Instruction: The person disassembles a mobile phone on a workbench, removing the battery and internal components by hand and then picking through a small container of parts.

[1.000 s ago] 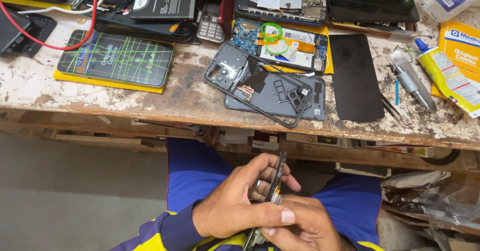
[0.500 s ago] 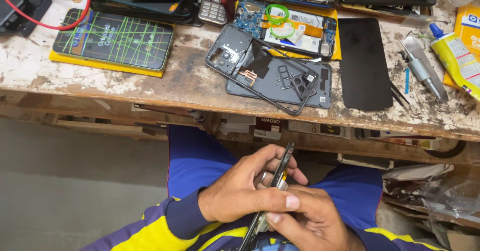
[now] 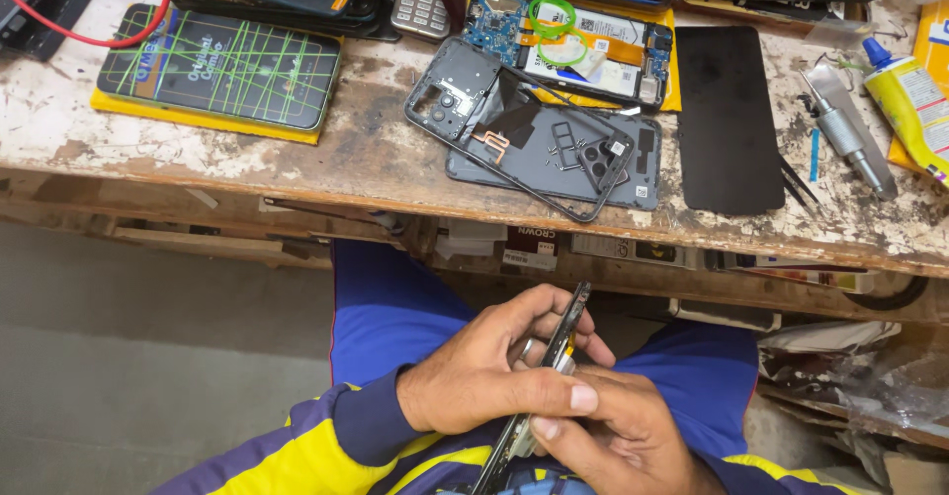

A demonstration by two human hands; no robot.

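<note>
Low in the view, over my lap, both hands hold a thin dark phone part (image 3: 565,329) edge-on. My left hand (image 3: 484,371) wraps it from the left, fingers curled over its upper end and thumb pressed along its side. My right hand (image 3: 613,431) grips its lower half from below and the right. On the worn wooden bench (image 3: 297,159) above lie a dark phone frame (image 3: 470,95), a grey back cover (image 3: 578,159) and an opened phone with a green ring on it (image 3: 583,41).
A black glass panel (image 3: 730,120) lies right of the cover. A metal tool (image 3: 848,129) and a yellow glue tube (image 3: 905,95) sit at the far right. A screen with green lines on a yellow pad (image 3: 222,65), a keypad phone (image 3: 420,1) and a red cable (image 3: 148,21) are on the left.
The view has tilted down, so the bench sits higher in frame. Both hands keep hold of the phone part; my left thumb has shifted slightly along it.
</note>
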